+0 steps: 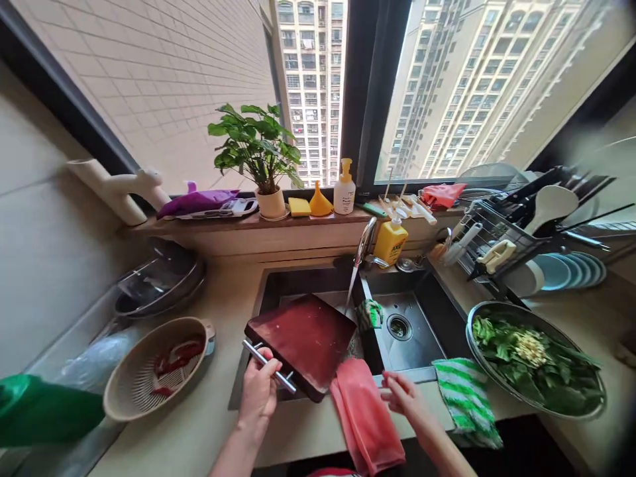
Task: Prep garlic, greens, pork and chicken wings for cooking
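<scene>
My left hand [261,391] is closed around the metal bar handle of a dark red cutting board [308,338]. The board is tilted over the left sink basin [278,281], close to the stream from the running faucet [365,242]. To the right of the board, a pinkish-red cloth [368,417] hangs over the sink's front edge. Just beside that cloth is my right hand [405,401], its fingers loosely bent with nothing visible in them. A green-and-white cloth [370,315] lies over the divider between the basins.
The right basin [417,331] has a drain. A striped towel [470,397] hangs at its front. Farther right are a bowl of leafy greens [536,371] and a dish rack [501,238]. Left stands a colander [154,371] with red pieces. A yellow soap bottle [391,242] stands behind the sink.
</scene>
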The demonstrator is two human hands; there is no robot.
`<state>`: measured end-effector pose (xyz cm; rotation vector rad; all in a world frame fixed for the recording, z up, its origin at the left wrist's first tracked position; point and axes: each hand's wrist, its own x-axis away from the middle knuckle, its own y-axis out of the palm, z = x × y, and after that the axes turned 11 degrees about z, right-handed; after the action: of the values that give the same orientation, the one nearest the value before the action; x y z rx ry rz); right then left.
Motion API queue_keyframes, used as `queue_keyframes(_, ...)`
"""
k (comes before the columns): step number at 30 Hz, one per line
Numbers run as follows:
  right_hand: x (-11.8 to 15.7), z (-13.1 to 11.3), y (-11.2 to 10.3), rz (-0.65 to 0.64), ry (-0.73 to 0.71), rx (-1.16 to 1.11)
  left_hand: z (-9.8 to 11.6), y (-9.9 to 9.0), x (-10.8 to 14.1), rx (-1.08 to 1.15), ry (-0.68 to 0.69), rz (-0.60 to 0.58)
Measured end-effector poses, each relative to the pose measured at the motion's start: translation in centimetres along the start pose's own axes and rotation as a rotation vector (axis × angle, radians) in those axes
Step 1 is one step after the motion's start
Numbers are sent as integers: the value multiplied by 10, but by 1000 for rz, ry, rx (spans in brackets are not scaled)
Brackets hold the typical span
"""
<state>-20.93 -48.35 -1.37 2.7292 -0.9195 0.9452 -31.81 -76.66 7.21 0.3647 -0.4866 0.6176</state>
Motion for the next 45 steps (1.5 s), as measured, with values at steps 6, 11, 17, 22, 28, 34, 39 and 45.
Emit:
queue_keyframes(6, 45, 108, -58, 298, 248, 19, -29, 42, -34, 5, -139, 61)
queue_keyframes(11, 43, 90, -30, 190, 363, -37, -46, 82, -18, -42, -159, 16)
queue_keyframes(17, 44, 78, -9, 43, 534, -194, -57, 108, -5, -36, -163, 11)
queue_keyframes(22, 51, 83, 0, 42, 576, -247, -60, 110, -1, -39, -165, -1)
queue_keyframes(28, 64, 66, 11, 131, 497, -304, -60, 107, -1, -72, -165, 7)
queue_keyframes(34, 76, 25, 16, 91, -22, -306, -57, 109, 1, -42, -201, -23)
queue_keyframes(39, 110, -34, -50, 45, -186, -117, -47, 111, 0, -31, -290, -18)
queue_keyframes(45, 168, -77, -187, 156, -142, -156, -45, 112, -16, -71, -311, -18)
